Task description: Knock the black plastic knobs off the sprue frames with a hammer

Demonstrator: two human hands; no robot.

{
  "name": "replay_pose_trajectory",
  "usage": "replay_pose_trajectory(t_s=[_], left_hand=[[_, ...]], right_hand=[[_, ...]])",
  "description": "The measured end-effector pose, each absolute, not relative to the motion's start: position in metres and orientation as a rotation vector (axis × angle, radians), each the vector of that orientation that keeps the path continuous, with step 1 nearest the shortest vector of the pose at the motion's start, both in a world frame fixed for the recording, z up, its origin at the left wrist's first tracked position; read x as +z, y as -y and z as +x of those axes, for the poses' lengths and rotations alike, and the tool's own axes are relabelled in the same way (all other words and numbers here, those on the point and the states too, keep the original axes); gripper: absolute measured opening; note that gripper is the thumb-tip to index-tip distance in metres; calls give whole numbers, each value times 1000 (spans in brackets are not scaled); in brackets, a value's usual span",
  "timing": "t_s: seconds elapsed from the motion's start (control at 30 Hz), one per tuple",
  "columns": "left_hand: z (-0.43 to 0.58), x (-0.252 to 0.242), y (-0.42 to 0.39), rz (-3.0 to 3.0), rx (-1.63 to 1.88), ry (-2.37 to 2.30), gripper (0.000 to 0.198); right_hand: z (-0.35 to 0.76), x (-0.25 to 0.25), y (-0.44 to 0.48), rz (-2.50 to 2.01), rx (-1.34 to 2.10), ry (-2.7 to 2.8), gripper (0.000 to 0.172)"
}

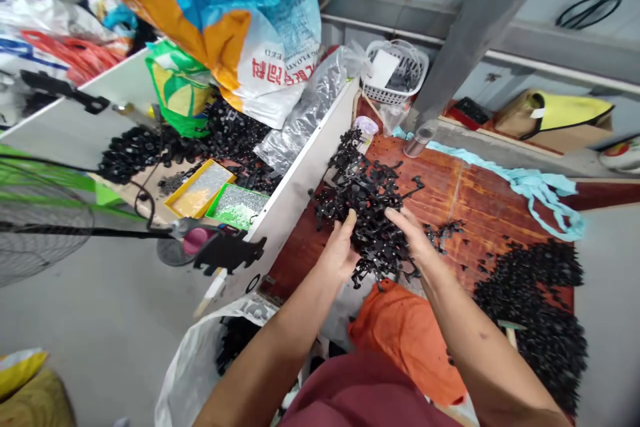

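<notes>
Red-brown wooden worktop (465, 193), cluttered, with a white partition board (295, 193) standing just left of your fingers. Item held: one tangled clump of black plastic parts (370, 213), lifted off the worktop between both hands and spreading up and away from your fingertips. Your left hand (340, 250) cups its left flank, fingers curled into the tangle; your right hand (413, 237) presses the right flank, fingers likewise closed on the clump. Below your fingers: an orange cloth (410, 340) and a white bag (200, 360) holding more black pieces. Right of your right hand: a few scattered loose bits, then a large heap of black pieces (537, 307), well apart. Beyond the clump: a small metal tin (417, 140), a white basket (395, 70), a pale blue cloth strip (540, 187). Left of the board: yellow and green trays (220, 197). Risk noted: the tangle is loosely interlocked, so sprigs hanging from its lower edge could shed onto the cloth or miss the bag if you slacken either hand; snagged arms may snap if you pull it apart hard.
</notes>
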State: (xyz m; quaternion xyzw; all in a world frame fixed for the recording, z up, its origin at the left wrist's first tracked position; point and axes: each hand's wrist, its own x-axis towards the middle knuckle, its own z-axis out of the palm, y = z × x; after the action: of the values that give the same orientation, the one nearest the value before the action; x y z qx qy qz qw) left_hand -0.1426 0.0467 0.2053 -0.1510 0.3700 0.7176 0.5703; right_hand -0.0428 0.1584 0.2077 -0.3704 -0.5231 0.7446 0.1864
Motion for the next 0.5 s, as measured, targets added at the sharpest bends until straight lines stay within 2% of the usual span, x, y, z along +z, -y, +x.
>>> replay_pose_trajectory(t_s=[0.17, 0.3, 0.5], left_hand=[[-128, 259, -7, -259, 1738, -825, 67], [-116, 281, 47, -233, 1817, -847, 62], [-113, 296, 140, -299, 1833, -944, 60]], right_hand=[[-20, 244, -118, -1044, 1925, 1507, 42], [-9, 261, -65, -977, 1904, 1528, 35], [-20, 275, 23, -817, 1901, 1693, 53]])
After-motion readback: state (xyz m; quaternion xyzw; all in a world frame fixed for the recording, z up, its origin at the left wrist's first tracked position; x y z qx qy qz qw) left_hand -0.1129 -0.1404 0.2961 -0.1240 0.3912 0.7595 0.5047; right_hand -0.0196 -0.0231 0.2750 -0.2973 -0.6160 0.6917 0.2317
